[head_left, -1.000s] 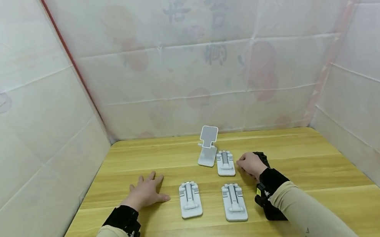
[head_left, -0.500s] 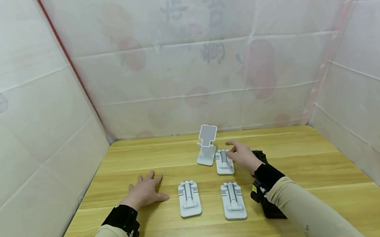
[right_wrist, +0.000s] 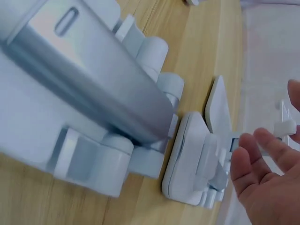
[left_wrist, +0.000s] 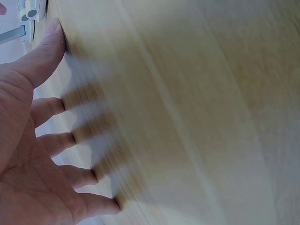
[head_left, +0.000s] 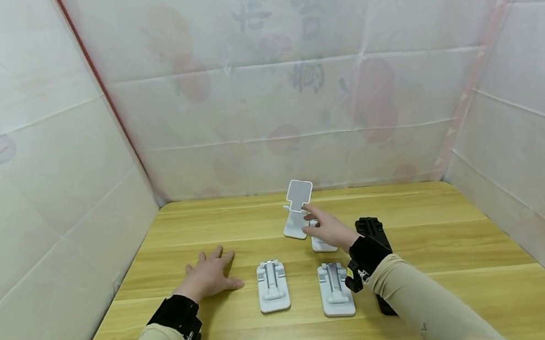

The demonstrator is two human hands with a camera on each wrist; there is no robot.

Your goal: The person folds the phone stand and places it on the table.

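An unfolded white phone stand point(head_left: 300, 192) with a grey pad stands at the back of the table. My right hand point(head_left: 330, 227) reaches up to it with fingers extended, fingertips right at the lower edge of its tilted plate. Under that hand lies a folded white phone stand point(head_left: 324, 245), partly hidden. In the right wrist view the fingers point(right_wrist: 243, 166) are spread beside the unfolded stand's hinge. My left hand point(head_left: 207, 275) rests on the table with fingers spread, left of a second folded phone stand point(head_left: 273, 292). A third folded phone stand point(head_left: 337, 299) lies in front of my right wrist.
A long black object point(head_left: 372, 230) lies on the right, partly covered by my right wrist and forearm. The wooden table point(head_left: 198, 222) is bounded by pale sheet walls point(head_left: 252, 166) at the back and both sides.
My right hand has moved left from beside the black object, over the back folded phone stand, to the unfolded one. The left hand and the stands have stayed put.
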